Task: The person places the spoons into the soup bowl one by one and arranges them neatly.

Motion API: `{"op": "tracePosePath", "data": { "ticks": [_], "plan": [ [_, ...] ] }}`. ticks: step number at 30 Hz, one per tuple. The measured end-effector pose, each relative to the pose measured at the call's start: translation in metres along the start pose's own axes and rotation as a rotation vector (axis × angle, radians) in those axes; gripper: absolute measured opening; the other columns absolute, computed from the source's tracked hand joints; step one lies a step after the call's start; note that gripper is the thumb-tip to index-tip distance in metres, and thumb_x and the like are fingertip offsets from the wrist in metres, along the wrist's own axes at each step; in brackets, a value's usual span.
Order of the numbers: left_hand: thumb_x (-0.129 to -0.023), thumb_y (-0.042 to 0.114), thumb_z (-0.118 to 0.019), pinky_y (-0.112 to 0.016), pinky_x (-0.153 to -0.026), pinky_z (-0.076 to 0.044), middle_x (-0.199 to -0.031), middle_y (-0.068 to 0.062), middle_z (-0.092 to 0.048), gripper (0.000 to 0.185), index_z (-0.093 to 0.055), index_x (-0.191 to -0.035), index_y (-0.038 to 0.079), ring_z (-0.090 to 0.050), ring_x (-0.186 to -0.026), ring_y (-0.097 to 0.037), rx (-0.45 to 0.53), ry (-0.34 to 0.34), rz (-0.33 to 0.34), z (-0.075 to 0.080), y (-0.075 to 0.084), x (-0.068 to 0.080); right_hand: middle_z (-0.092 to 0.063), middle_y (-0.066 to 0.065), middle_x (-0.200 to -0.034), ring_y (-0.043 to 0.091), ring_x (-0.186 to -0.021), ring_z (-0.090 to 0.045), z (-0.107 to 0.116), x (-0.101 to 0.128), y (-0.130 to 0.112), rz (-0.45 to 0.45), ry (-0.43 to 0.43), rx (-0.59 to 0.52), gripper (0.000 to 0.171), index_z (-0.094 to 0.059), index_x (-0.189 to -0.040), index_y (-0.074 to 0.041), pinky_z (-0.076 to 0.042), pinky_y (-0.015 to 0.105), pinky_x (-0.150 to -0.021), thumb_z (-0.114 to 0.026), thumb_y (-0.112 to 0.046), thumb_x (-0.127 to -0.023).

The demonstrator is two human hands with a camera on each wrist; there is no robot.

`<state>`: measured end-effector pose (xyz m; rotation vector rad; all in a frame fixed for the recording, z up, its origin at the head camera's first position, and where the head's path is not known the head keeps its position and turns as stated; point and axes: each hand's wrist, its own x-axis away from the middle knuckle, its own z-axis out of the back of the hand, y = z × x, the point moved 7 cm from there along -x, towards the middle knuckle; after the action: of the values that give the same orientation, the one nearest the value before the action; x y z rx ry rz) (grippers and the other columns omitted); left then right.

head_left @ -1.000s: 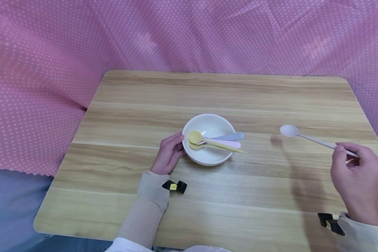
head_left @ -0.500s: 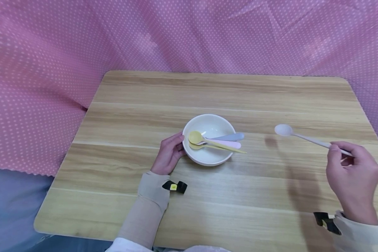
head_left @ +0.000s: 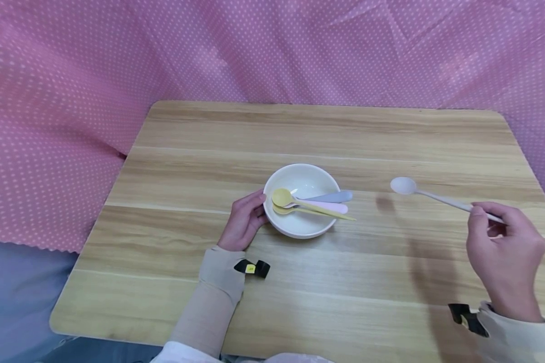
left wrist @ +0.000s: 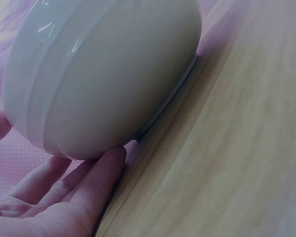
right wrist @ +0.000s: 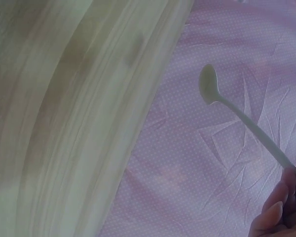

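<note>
A white bowl (head_left: 302,177) stands near the middle of the table, with my left hand (head_left: 241,223) holding its left side. In the left wrist view several fingers (left wrist: 101,173) touch the bowl's outer wall low down, and one digit meets it near the rim. Two yellow spoons (head_left: 280,197), a blue-grey handle (head_left: 330,196) and a pink handle (head_left: 337,207) lie in the bowl, their ends sticking out over its right rim. Off to the right, my right hand (head_left: 506,254) pinches the handle of a pale lilac spoon (head_left: 404,186), bowl end pointing left, raised above the table.
The wooden table (head_left: 318,128) has rounded corners. A pink polka-dot cloth (head_left: 272,50) hangs behind it and along its left side. Black-and-yellow devices (head_left: 252,268) are strapped at both wrists. The right arm's shadow falls on the tabletop.
My right hand has moved slightly left, bringing the lilac spoon closer to the bowl. The left hand and the bowl have stayed in place.
</note>
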<state>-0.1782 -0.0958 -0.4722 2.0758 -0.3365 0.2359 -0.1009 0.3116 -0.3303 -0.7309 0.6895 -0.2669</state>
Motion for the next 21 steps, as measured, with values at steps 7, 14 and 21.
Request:
{"op": "tracePosePath", "data": {
  "ticks": [7, 14, 21],
  "plan": [
    [-0.092, 0.016, -0.058, -0.028, -0.079, -0.054, -0.128, -0.017, -0.057, 0.045, -0.049, -0.133, -0.002, -0.062, -0.098, -0.018, -0.001, -0.007, 0.001, 0.001, -0.001, -0.001, -0.05, -0.039, -0.078, -0.015, -0.064, -0.044, -0.004, 0.001, -0.005, 0.032, -0.005, -0.038, 0.021, -0.07, -0.092, 0.007, -0.036, 0.004, -0.063, -0.057, -0.008, -0.086],
    [-0.092, 0.014, -0.056, -0.028, -0.078, -0.054, -0.127, -0.018, -0.057, 0.044, -0.05, -0.132, -0.002, -0.062, -0.097, -0.018, 0.006, -0.007, 0.0, 0.001, -0.001, -0.001, -0.05, -0.038, -0.077, -0.015, -0.062, -0.044, -0.008, 0.002, -0.009, 0.045, -0.017, -0.05, 0.021, -0.07, -0.091, 0.007, -0.036, 0.003, -0.06, -0.057, -0.008, -0.085],
    [-0.092, 0.014, -0.056, -0.028, -0.078, -0.053, -0.128, -0.018, -0.057, 0.043, -0.05, -0.132, -0.001, -0.061, -0.098, -0.018, 0.01, 0.001, 0.007, 0.001, -0.001, -0.001, -0.051, -0.036, -0.078, -0.013, -0.065, -0.045, -0.013, 0.004, -0.016, 0.07, -0.027, -0.077, 0.02, -0.071, -0.091, 0.006, -0.036, 0.005, -0.062, -0.057, -0.007, -0.085]
  ]
}}
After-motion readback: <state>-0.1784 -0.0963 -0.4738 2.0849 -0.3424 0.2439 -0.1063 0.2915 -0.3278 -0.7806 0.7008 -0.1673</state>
